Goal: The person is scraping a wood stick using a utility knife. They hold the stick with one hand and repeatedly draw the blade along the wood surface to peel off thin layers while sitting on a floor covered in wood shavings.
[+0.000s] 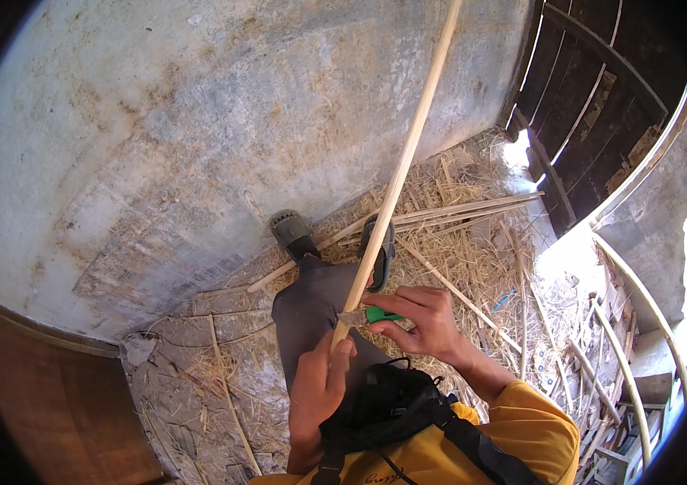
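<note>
A long pale strip, wood or bamboo, slants from my lap up past the top of the view. My left hand is closed round its lower end. In my right hand is a knife with a green handle. Its short blade lies across the strip just above my left hand; whether the edge is biting in cannot be made out. The strip passes over my dark trousers and beside one sandal.
Shavings litter the floor, with several loose strips among them. A stained wall rises close in front. Dark wooden slats stand at the far right, curved poles at the right, and a brown panel at the left.
</note>
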A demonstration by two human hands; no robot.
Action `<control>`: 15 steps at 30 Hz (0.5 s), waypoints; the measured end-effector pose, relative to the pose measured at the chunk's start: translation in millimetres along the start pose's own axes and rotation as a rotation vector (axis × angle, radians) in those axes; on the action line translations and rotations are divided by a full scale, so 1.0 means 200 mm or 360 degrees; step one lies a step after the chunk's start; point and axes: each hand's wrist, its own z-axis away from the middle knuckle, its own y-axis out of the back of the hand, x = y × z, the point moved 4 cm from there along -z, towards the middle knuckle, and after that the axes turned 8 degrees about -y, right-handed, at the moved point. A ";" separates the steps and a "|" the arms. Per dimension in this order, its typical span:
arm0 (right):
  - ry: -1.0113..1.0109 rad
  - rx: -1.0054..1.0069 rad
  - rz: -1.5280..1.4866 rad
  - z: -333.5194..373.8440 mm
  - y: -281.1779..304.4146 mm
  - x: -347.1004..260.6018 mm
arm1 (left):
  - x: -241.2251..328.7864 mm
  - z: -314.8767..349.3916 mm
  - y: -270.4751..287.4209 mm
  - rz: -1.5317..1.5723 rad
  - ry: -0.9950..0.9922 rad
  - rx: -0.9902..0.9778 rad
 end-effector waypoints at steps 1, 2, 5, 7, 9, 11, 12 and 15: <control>0.0016 0.0043 0.0045 0.00 0.01 -0.01 | 0.00 0.00 -0.01 -0.0030 -0.0051 0.0038; 0.0033 0.0085 0.0089 0.00 0.01 -0.02 | 0.01 0.00 -0.01 -0.0061 -0.0102 0.0075; 0.0082 0.0155 0.0193 -0.01 0.03 -0.05 | 0.01 0.02 -0.03 -0.0078 -0.0106 0.0163; 0.0098 0.0179 0.0249 -0.01 0.04 -0.05 | 0.02 0.02 -0.03 -0.0083 -0.0066 0.0127; 0.0106 0.0194 0.0285 -0.01 0.04 -0.04 | 0.01 0.01 -0.03 -0.0102 -0.0055 0.0099; 0.0135 0.0204 0.0312 -0.02 0.05 -0.03 | 0.00 0.01 -0.04 -0.0137 -0.0072 0.0078; 0.0149 0.0211 0.0325 -0.02 0.05 -0.02 | 0.00 0.02 -0.04 -0.0148 -0.0061 0.0092; 0.0190 0.0202 0.0362 -0.04 0.06 -0.04 | 0.01 0.03 -0.04 -0.0175 -0.0045 0.0122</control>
